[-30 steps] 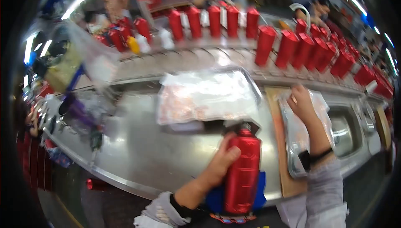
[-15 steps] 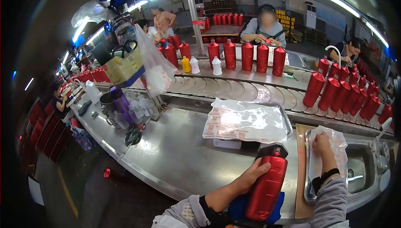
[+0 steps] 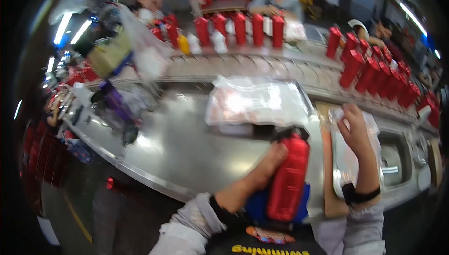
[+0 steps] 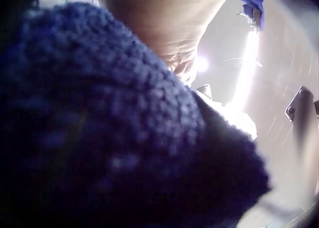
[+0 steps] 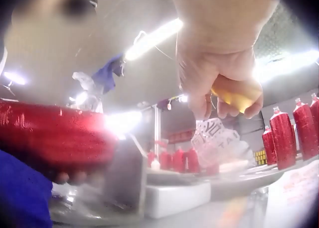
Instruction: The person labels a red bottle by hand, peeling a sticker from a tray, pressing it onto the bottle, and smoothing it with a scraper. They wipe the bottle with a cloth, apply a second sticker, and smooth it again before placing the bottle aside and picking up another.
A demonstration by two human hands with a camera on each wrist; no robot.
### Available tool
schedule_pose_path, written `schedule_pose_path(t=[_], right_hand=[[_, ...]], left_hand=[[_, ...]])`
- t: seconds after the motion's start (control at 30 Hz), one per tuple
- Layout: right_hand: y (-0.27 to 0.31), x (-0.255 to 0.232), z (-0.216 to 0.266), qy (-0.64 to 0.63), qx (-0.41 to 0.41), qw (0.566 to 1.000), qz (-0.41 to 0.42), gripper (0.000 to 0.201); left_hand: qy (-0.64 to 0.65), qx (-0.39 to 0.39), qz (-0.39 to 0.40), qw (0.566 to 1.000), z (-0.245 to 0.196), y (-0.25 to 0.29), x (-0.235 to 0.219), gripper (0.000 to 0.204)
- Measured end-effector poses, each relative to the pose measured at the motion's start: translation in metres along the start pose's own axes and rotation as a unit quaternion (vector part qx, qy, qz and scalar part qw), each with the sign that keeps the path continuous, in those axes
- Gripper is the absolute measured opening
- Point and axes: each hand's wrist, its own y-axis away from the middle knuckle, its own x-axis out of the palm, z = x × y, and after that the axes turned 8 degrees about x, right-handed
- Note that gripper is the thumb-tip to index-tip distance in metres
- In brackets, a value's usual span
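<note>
My left hand point(image 3: 262, 171) grips a red metallic bottle point(image 3: 288, 180), holding it tilted over a blue cloth point(image 3: 300, 203) in my lap. A dark piece surrounds the bottle's neck. Over the tray point(image 3: 337, 180) at the right, my right hand point(image 3: 356, 131) is raised with its fingers curled. From those fingertips hangs a clear film with printed letters point(image 5: 217, 138), seen in the right wrist view. Something smooth and yellow point(image 5: 237, 93) sits inside the curled fingers. A dark fuzzy cuff point(image 4: 99, 113) fills most of the left wrist view.
A stack of printed sheets point(image 3: 257, 98) lies on a tray on the steel counter point(image 3: 187, 147). Beyond runs a conveyor point(image 3: 243, 70) with several red bottles point(image 3: 353, 69). A sink point(image 3: 395, 154) is at the right. Bottles and bags crowd the left; people sit across.
Half a second ago my right hand was down on the tray's sheet; now it is raised, with film at its fingers. My left hand keeps hold of the bottle. The head view has shifted.
</note>
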Motion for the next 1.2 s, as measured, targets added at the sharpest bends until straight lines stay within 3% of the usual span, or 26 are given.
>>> schedule_pose_path(t=[0.03,0.1,0.13,0.2,0.33,0.47,0.53,0.6,0.83,1.03,1.2], right_hand=[[0.002,-0.007,0.015,-0.013,0.0,1.0,0.009,0.015],[0.006,-0.023,0.04,-0.027,-0.014,0.999,0.038,0.012],[0.009,-0.031,0.055,-0.051,0.022,0.996,0.069,0.009],[0.013,-0.042,0.079,-0.107,0.045,0.989,0.095,0.009],[0.014,-0.056,0.111,-0.238,0.046,0.959,0.15,0.01],[0.017,-0.046,0.129,-0.288,0.051,0.938,0.188,0.01],[0.024,-0.02,0.125,-0.266,0.067,0.942,0.194,0.011],[0.034,0.003,0.12,-0.248,0.059,0.956,0.145,0.011],[0.042,0.03,0.114,-0.262,0.106,0.952,0.117,0.008],[0.04,0.045,0.115,-0.313,0.126,0.937,0.09,0.012],[0.037,0.042,0.12,-0.325,0.154,0.926,0.113,0.011]], left_hand=[[-0.013,0.001,0.033,0.999,-0.003,0.0,-0.004,0.057],[0.05,-0.043,-0.013,0.998,0.0,0.001,-0.001,0.067],[0.076,-0.05,-0.014,0.996,-0.003,0.002,0.0,0.067],[0.078,-0.03,-0.039,0.996,-0.005,0.001,0.002,0.056],[0.013,0.03,-0.064,0.997,-0.006,0.0,-0.008,0.059],[-0.053,0.061,-0.121,0.989,-0.015,0.009,0.003,0.063],[-0.074,0.075,-0.13,0.986,-0.018,0.017,0.01,0.066],[-0.077,0.085,-0.113,0.987,-0.016,0.025,0.011,0.073],[-0.253,0.115,-0.078,0.957,-0.013,0.033,0.016,0.095],[-0.263,0.123,-0.083,0.953,-0.015,0.03,0.008,0.09],[-0.158,0.105,-0.115,0.975,-0.015,0.023,0.006,0.079]])
